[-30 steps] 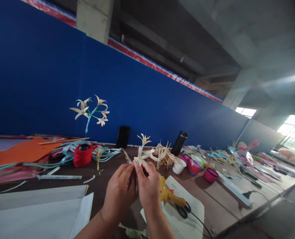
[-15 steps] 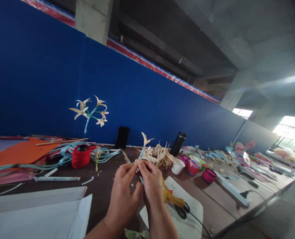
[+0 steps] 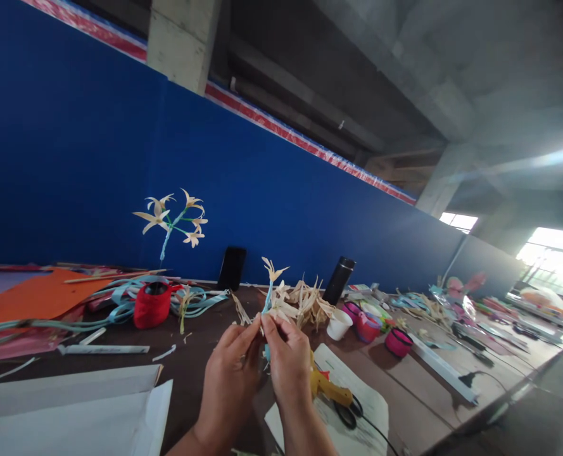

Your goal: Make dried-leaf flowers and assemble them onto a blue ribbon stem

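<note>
Between my two hands is an upright craft flower [image 3: 274, 271] with pale, curled petals and a light-blue wrapped stem. My left hand [image 3: 231, 367] pinches that stem from the left, fingers closed. From the right, my right hand [image 3: 287, 354] grips it too, thumb and fingertips pressed together near the left fingertips. A bit of light-blue strip [image 3: 267, 352] hangs below the fingers. Behind the hands lies a pile of dried pale husks [image 3: 309, 303]. A finished-looking spray of similar flowers [image 3: 171, 221] stands at the back left against the blue panel.
A yellow glue gun [image 3: 331, 386] and black scissors [image 3: 348, 411] lie on a paper sheet [image 3: 373, 405]. A white cup [image 3: 339, 324], black flask [image 3: 340, 280] and phone [image 3: 232, 268] stand behind. At left are a red-wrapped jar [image 3: 152, 307] and a white box [image 3: 72, 411].
The flower and its stem stand slightly higher above my fingertips and a little further left. Both hands stay closed around the stem; the camera view has shifted slightly.
</note>
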A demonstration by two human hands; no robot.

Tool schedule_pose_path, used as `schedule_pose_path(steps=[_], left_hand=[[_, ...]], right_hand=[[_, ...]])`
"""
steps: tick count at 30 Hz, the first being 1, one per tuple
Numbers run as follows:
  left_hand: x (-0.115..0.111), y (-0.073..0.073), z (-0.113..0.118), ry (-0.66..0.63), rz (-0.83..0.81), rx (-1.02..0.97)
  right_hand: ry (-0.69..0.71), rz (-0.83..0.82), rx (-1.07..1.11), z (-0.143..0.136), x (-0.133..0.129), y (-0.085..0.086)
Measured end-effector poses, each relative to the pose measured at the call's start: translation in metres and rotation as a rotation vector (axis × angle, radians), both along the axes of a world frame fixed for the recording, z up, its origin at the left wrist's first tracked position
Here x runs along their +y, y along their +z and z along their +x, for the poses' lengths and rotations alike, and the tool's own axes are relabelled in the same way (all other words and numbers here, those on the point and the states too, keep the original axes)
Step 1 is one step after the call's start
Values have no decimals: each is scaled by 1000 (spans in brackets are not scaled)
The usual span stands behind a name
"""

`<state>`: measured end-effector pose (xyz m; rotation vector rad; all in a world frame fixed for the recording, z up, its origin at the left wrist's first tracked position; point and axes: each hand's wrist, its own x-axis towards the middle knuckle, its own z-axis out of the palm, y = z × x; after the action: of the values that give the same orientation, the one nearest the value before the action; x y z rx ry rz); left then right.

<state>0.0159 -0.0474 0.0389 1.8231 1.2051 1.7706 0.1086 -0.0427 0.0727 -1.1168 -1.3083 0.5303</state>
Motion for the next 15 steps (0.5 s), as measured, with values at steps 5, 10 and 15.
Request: schedule_pose_path(steps=[5, 10, 15], left_hand=[[2, -3, -1, 1, -62, -19], [0, -2, 0, 25, -25, 66], [-7, 1, 4, 99, 23, 254]], right_hand=[[29, -49, 80, -3, 2, -1], [105, -93, 203, -2, 7, -4], [77, -155, 263, 1, 11, -7]])
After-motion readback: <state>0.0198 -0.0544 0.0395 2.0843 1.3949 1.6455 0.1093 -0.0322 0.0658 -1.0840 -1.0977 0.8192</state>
